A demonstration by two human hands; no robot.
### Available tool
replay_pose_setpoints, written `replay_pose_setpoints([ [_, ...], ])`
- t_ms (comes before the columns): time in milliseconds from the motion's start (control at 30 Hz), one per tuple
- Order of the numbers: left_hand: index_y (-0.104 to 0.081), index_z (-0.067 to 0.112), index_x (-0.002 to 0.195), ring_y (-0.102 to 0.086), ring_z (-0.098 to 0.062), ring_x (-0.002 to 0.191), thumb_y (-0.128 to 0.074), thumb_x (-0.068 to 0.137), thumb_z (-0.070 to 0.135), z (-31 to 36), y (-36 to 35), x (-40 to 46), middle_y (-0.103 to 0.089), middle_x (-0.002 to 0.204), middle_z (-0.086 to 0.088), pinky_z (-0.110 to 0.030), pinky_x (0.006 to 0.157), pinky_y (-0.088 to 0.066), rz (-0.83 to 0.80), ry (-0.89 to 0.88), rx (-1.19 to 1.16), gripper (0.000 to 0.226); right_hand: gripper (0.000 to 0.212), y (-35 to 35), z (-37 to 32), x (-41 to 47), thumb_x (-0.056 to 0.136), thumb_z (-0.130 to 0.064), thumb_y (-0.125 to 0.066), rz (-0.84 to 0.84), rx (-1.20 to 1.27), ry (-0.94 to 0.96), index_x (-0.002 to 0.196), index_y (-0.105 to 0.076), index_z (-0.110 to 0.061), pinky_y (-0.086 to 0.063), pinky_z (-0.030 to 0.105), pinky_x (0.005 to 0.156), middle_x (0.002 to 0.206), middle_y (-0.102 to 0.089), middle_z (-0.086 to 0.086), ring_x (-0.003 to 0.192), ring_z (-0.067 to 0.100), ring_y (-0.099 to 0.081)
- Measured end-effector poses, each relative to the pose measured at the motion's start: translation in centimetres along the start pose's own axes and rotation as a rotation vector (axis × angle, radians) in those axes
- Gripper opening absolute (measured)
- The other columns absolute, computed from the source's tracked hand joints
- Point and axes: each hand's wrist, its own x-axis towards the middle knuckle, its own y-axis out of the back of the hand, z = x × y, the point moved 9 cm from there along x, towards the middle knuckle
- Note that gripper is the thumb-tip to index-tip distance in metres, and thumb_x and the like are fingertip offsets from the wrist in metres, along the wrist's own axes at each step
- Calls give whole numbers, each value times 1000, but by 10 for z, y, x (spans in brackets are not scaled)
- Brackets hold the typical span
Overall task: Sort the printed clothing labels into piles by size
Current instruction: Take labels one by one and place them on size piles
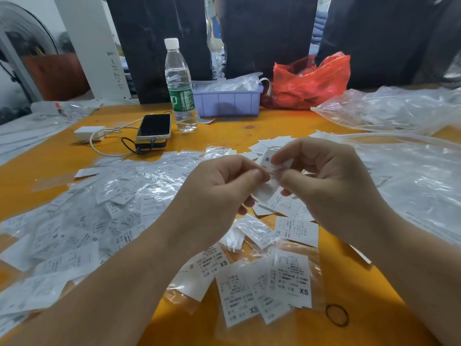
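Clutter on the orange table [224,136]

A water bottle [180,86] stands at the back, a phone [154,126] and white charger [89,133] to its left, a lilac bin [228,102] and red bag [311,81] to its right, a black hair band [337,315] far nearer.

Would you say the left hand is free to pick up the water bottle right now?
Probably not yet: the left hand and right hand both pinch a label. The path to the bottle looks unobstructed.

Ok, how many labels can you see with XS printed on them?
3 readable, all in the near pile: one white XS label at its left, one at its right, one at the front. More may be hidden underneath.
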Motion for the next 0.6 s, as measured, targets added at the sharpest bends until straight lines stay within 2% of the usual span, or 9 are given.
replay_pose_setpoints([
  [67, -71, 26, 86, -62, -9, 63, -62, 93, 12, -2, 1, 1, -71, 77, 2, -20, 59, -54, 19, -11, 57, 19, 25, 0, -1, 0, 82, 2, -67, -15, -25, 8, 89, -70, -21, -56, 44, 63, 79, -69, -3, 70, 19, -64],
  [133, -69, 30, 90, -62, -15, 64, -63, 92, 13, -3, -1, 1, -70, 76, -1, -23, 59, -53, 5, -16, 70, 18, 24, 2, -2, 1, 81, 1, -66, -18, -50, 16, 93, -69, -20, -54, 38, 55, 74, -68, -2, 61, 19, -61],
  [233, -64, 38, 98, -64, -24, 69, -64, 92, 18, -3, -7, 0, -69, 75, -1, -33, 60, -54, -30, -36, 91, 21, 23, 0, -3, 2, 82, 0, -61, -58, -77, 15, 92, -67, -19, -37, 22, 39, 63, -61, 2, 44, 11, -44],
  [367, -61, 43, 101, -62, -22, 66, -62, 93, 24, -2, -8, -2, -69, 75, 4, -39, 60, -52, -20, -48, 175, 21, 19, -1, -2, 1, 82, -1, -59, -90, -179, 24, 81, -67, -19, -29, 15, 39, 51, -53, 4, 40, 7, -39],
  [433, -63, 45, 97, -62, -17, 64, -57, 87, 32, -1, -3, -1, -69, 78, 9, -34, 58, -53, 24, -52, 227, 17, 18, 1, 0, 1, 82, -6, -59, -82, -286, 22, 76, -67, -21, -32, 17, 41, 47, -52, 0, 41, 8, -42],
  [500, -64, 48, 92, -62, -11, 65, -51, 79, 36, 1, 2, -1, -68, 81, 16, -22, 55, -52, 71, -47, 270, 22, 15, 3, 3, 2, 82, -11, -57, -82, -413, -4, 76, -65, -22, -41, 24, 45, 47, -51, -4, 44, 9, -46],
  [600, -65, 48, 88, -63, -9, 67, -49, 73, 35, 3, 7, -2, -67, 81, 18, -15, 55, -48, 108, -45, 297, 25, 9, 2, 4, 0, 83, -19, -56, -118, -598, -44, 81, -64, -22, -53, 35, 55, 61, -57, -7, 57, 12, -55],
])
